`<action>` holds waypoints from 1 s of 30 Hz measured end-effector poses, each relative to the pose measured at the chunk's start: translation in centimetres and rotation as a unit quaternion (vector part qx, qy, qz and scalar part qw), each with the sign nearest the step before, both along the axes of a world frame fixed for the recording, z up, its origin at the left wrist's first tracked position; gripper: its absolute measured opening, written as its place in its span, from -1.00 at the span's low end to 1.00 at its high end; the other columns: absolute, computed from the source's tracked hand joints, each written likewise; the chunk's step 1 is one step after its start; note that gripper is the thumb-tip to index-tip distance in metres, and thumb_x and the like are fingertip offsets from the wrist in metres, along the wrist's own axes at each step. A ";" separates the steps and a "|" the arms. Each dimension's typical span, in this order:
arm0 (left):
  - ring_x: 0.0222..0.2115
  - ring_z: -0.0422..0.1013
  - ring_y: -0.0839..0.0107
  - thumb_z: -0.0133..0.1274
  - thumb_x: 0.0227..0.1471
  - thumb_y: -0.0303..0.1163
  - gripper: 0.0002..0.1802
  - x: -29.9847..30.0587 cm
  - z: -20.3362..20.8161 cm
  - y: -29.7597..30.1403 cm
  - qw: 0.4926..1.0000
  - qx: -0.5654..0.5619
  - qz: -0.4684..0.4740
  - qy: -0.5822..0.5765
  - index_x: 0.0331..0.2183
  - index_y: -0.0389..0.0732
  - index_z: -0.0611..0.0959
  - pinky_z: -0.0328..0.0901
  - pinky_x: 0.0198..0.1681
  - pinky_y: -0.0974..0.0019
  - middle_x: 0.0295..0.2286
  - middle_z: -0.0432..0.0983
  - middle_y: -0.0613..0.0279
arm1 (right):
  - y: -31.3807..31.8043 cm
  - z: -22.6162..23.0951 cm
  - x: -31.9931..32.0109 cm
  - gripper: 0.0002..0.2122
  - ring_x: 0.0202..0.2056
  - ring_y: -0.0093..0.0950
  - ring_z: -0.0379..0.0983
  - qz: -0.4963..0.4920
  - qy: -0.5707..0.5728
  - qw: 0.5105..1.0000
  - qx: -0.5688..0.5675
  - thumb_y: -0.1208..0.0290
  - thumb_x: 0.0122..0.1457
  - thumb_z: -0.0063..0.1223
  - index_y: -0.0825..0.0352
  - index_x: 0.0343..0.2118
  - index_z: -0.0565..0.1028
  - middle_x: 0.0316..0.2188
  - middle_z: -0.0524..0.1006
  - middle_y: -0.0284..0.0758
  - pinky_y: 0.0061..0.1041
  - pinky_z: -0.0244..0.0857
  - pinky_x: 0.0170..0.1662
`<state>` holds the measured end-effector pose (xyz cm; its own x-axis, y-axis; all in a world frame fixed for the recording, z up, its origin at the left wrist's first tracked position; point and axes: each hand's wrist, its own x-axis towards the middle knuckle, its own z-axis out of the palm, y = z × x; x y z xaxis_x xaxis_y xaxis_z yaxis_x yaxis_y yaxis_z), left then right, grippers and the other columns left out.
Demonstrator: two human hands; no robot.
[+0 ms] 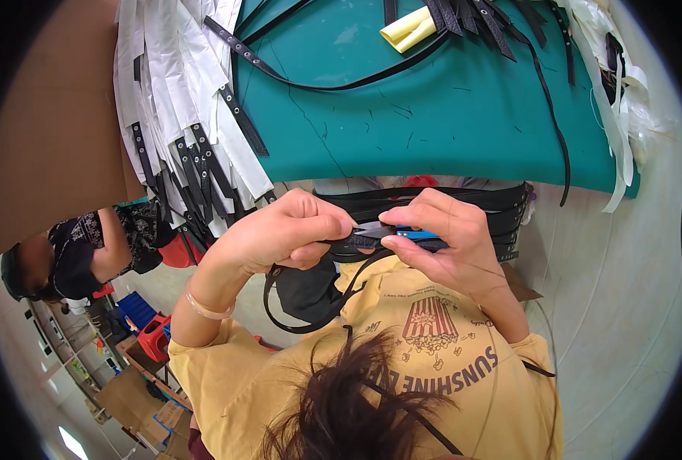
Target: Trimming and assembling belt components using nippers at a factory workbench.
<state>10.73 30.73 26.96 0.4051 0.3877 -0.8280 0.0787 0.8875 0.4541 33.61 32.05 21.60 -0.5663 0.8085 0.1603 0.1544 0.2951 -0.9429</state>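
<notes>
My left hand (295, 230) is closed in a pinch on a narrow black strap (310, 328), part of which hangs below in a loop. My right hand (450, 239) grips small thread snips (416, 234) with a blue handle. Their pointed metal blades reach toward my left fingertips and lie close along the strap. Whether the blades touch a thread cannot be made out. Behind and below my hands, several black straps (502, 218) with eyelets lie bunched across, just under the table's near edge.
A green-topped table (448, 130) holds thread scraps and a long eyelet strap (280, 77). White-covered straps (172, 69) overhang its left side, beside brown cardboard (49, 107). A yellow-wrapped bundle (408, 31) lies at the back. White strips (625, 153) hang at right. Another person (88, 249) is at left.
</notes>
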 end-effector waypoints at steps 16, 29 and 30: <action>-0.83 -0.02 0.78 -0.13 0.14 -0.41 -0.73 -0.1 0.2 -0.5 0.999 0.024 0.018 0.033 -0.34 -0.37 0.62 -0.15 -0.78 0.61 -0.82 0.16 0.53 | -0.1 -2.2 -0.4 -0.88 -0.49 -0.75 0.24 -0.148 0.169 0.939 -0.261 0.49 0.15 0.02 0.38 -0.27 0.47 -0.43 0.47 -0.46 -0.75 0.14 -0.41; -0.70 0.11 0.69 -0.13 0.14 -0.47 -0.79 0.6 1.6 -1.0 0.893 0.280 0.351 -0.027 -0.14 -0.20 0.37 0.03 -0.63 0.61 -0.52 0.43 0.34 | -5.6 -2.4 -4.3 -0.51 -0.46 -0.72 0.37 0.348 0.283 0.743 -0.496 0.28 0.05 0.21 0.35 -0.01 0.28 -0.44 0.52 -0.37 -0.69 0.25 -0.33; -0.74 0.00 0.75 -0.12 0.13 -0.46 -0.82 -0.4 2.3 -1.0 0.864 0.341 0.369 -0.031 -0.18 -0.19 0.40 -0.07 -0.68 0.61 -0.63 0.28 0.49 | -5.6 -2.1 -3.7 -0.70 -0.45 -0.75 0.38 0.401 0.214 0.757 -0.469 0.35 0.07 0.18 0.35 -0.17 0.43 -0.48 0.54 -0.37 -0.72 0.25 -0.37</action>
<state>10.32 29.76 29.21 -0.1258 0.9483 -0.2912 -0.4387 0.2101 0.8737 29.88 26.47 19.52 -0.9939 0.1041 0.0350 -0.0982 -0.6988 -0.7085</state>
